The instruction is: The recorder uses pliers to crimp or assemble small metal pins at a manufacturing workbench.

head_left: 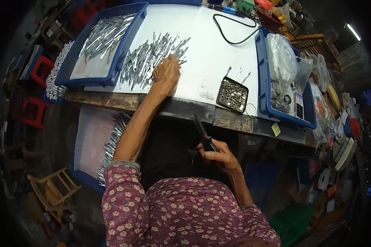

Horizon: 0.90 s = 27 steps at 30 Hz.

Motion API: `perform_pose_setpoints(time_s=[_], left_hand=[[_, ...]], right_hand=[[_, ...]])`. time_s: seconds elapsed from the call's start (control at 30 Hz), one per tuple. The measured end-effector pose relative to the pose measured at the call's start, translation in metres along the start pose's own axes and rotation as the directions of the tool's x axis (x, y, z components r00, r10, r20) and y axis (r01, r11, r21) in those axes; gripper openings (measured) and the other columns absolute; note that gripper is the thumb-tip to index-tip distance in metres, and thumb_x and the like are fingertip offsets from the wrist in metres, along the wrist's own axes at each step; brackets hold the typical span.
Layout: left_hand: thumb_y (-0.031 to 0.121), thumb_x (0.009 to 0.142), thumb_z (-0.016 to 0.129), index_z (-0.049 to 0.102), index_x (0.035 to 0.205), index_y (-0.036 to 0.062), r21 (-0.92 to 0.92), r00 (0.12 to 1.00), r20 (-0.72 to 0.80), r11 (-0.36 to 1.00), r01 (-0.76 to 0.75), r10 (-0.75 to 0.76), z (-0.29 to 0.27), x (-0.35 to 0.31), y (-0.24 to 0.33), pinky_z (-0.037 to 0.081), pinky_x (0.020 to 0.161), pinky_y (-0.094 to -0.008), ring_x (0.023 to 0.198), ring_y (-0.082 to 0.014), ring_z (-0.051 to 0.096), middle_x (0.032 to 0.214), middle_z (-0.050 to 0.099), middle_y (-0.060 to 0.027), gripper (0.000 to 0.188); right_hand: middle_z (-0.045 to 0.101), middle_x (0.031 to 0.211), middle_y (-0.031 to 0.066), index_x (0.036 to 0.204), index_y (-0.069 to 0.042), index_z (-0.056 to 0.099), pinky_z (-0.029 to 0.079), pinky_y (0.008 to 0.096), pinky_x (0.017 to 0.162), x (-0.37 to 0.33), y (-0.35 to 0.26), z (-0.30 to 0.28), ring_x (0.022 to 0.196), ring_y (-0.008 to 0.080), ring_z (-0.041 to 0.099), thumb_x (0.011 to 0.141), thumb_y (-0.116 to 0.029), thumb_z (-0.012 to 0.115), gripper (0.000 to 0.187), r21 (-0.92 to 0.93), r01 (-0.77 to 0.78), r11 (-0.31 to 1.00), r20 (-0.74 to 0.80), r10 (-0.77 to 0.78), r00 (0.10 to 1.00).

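Note:
My left hand (167, 73) rests on the right side of a loose pile of thin silver metal strips (144, 61) on the white tabletop. Its fingers are curled down and together among the strips; whatever lies between the fingertips is hidden. My right hand (221, 156) is closed around the grip of a black hand tool (203, 131) with a long, narrow front end, held in front of my body below the table edge. A small dark tray (246, 97) of little round metal parts stands near the table's front edge, with a few single strips (238, 73) just behind it.
A blue tray (116, 68) with more strips stands left of the pile. At the right, another blue tray (263, 88) holds plastic bags. A black cable (220, 31) loops at the back. Below the table, a further bin (79, 142) holds strips near my left arm.

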<state>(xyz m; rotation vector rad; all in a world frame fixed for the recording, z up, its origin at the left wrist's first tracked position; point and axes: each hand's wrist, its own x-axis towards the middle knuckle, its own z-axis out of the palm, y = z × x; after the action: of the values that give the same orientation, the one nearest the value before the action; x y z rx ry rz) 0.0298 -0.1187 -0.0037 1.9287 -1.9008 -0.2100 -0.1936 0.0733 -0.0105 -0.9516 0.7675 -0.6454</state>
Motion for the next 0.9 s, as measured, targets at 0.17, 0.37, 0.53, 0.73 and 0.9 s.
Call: perform_pose_setpoints(time_s=[0.17,0.37,0.53,0.73,0.9], left_hand=[[0.011,0.078,0.057,0.049,0.089,-0.0012,0.095,0.998,-0.065,0.995,0.007,-0.001,0.003,-0.007,0.008,0.049,0.064,-0.0471,0.077,-0.0396,0.060,0.090,0.056,-0.0239,0.018],[0.009,0.075,0.058,0.052,0.085,-0.0012,0.073,0.993,-0.112,0.997,-0.020,0.028,0.009,-0.015,0.011,0.048,0.062,-0.0474,0.073,-0.0390,0.060,0.084,0.058,-0.0217,0.015],[0.007,0.064,0.065,0.057,0.075,-0.0008,-0.222,0.994,0.085,0.974,-0.050,0.071,0.009,-0.009,0.001,0.045,0.056,-0.0397,0.061,-0.0274,0.059,0.066,0.061,-0.0164,0.016],[0.012,0.066,0.063,0.060,0.068,-0.0023,-0.551,0.992,0.082,0.834,-0.031,0.091,-0.015,-0.016,-0.005,0.042,0.050,-0.0346,0.052,-0.0211,0.055,0.058,0.058,-0.0138,0.015],[0.013,0.074,0.064,0.060,0.081,0.0006,-0.805,0.992,0.123,0.587,0.086,0.024,-0.028,-0.030,-0.003,0.031,0.042,-0.0209,0.047,-0.0058,0.041,0.056,0.050,0.0018,0.015]], right_hand=[[0.051,0.076,0.0038,0.100,0.004,0.053,0.035,0.0227,0.052,-0.001,0.006,-0.002,0.061,0.0085,0.045,0.075,-0.020,0.063,0.036,-0.031,-0.025,0.999,0.012,0.025,1.000],[0.051,0.074,0.0032,0.100,0.003,0.054,0.035,0.0222,0.052,0.000,0.006,0.003,0.060,0.0080,0.045,0.074,-0.022,0.064,0.037,-0.053,-0.015,0.998,0.011,0.016,1.000],[0.051,0.073,0.0026,0.099,0.002,0.055,0.033,0.0214,0.051,-0.002,-0.005,0.007,0.059,0.0073,0.044,0.074,-0.023,0.064,0.037,-0.100,0.001,0.995,0.003,-0.001,1.000],[0.051,0.072,0.0018,0.098,0.002,0.056,0.031,0.0209,0.051,-0.001,-0.023,0.006,0.058,0.0062,0.043,0.070,-0.028,0.064,0.042,-0.204,0.042,0.978,-0.064,-0.057,0.996],[0.050,0.072,0.0001,0.097,-0.001,0.056,0.034,0.0211,0.055,0.003,-0.043,0.017,0.063,0.0066,0.045,0.070,-0.028,0.065,0.039,-0.371,0.065,0.926,-0.210,-0.152,0.966]])
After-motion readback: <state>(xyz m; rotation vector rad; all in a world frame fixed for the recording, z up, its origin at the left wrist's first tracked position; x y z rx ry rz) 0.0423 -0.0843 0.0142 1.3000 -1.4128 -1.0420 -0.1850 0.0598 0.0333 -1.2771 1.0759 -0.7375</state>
